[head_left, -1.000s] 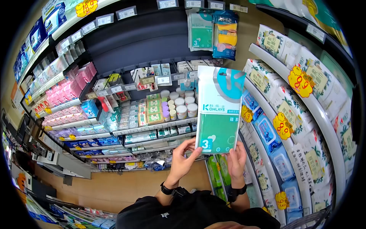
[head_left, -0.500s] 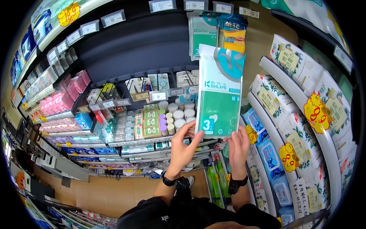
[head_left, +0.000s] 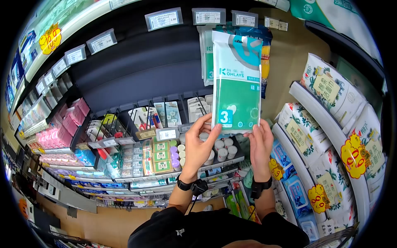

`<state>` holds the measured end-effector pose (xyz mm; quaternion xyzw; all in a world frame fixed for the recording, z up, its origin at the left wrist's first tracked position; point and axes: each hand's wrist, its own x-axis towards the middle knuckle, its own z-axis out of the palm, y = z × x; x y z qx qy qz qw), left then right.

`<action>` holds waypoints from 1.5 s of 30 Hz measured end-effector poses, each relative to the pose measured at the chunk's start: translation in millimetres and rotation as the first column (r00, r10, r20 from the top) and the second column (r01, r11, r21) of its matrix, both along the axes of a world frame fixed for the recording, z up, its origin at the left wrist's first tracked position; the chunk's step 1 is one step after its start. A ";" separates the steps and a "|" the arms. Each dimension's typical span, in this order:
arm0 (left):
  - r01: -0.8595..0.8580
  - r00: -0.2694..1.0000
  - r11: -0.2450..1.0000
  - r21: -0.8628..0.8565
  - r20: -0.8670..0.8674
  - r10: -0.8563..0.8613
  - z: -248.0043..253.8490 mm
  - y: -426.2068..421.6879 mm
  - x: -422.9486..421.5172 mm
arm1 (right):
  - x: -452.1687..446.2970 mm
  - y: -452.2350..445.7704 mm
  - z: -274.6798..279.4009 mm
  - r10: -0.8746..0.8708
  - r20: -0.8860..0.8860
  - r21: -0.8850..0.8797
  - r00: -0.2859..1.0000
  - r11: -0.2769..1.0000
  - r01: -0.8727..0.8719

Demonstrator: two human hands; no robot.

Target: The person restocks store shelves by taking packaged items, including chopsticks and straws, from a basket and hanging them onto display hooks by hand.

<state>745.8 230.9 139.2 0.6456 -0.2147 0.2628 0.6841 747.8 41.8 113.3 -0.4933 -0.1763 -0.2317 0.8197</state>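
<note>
Both hands [head_left: 199, 146] [head_left: 260, 149] pinch the green packet [head_left: 237, 101] (its back unseen), partly hiding hanging packs [head_left: 207, 62].

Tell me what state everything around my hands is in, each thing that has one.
Held green-and-white packet: upright, front facing you, no tear showing.
Left hand: closed on its lower left corner.
Right hand: fingers at its lower right corner.
Hanging green packet: partly hidden behind the held one.
Right wristband: fastened.
White tubs: upright on the shelf, lids on.
</note>
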 end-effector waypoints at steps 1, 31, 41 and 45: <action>0.001 1.000 1.000 0.002 0.001 -0.001 2.0 0.2 5.9 | 6.6 0.2 1.0 -0.001 0.001 0.002 1.000 1.000 0.001; 0.121 0.992 0.993 0.004 0.044 -0.121 20.7 -1.0 61.7 | 67.1 -1.3 14.5 -0.019 0.140 0.049 0.990 0.999 0.013; 0.111 0.994 0.994 0.015 0.009 -0.111 19.2 -0.3 64.7 | 74.0 1.7 24.0 -0.010 0.078 0.038 0.997 0.999 0.007; 0.018 0.999 0.998 -0.055 0.029 -0.017 9.2 -0.2 60.3 | 86.2 5.8 28.2 -0.008 0.032 0.007 0.999 1.000 0.008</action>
